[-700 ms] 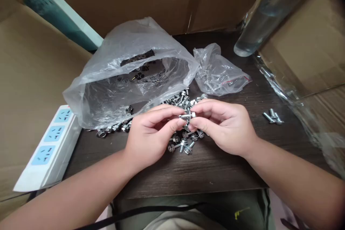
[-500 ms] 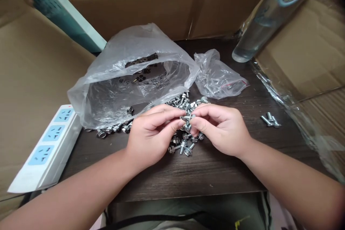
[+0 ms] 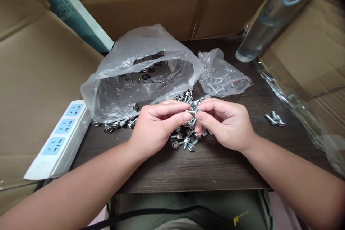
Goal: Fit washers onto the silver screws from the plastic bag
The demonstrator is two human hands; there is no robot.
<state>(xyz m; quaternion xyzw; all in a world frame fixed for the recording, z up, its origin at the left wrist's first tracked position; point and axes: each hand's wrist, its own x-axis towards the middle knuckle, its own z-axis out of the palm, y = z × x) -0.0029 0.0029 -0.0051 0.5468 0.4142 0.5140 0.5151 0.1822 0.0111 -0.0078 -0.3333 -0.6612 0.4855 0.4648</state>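
A small zinc-plated hex bolt point(image 3: 192, 112) is being held up right now, lying roughly level and pinched from both sides, with part of it hidden by fingertips. Directly beneath it, a loose heap of matching flanged bolts with washers point(image 3: 185, 143) is spread out, shanks pointing every which way, some tipped over others. A straggling line of them is seen running off to the left, partly tucked out of sight.

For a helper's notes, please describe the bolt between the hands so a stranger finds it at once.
On the dark table, a heap of bolts lies before the clear plastic bag. Above it, the left hand and right hand meet. The bolt lies sideways in their fingertips, the only one lifted.
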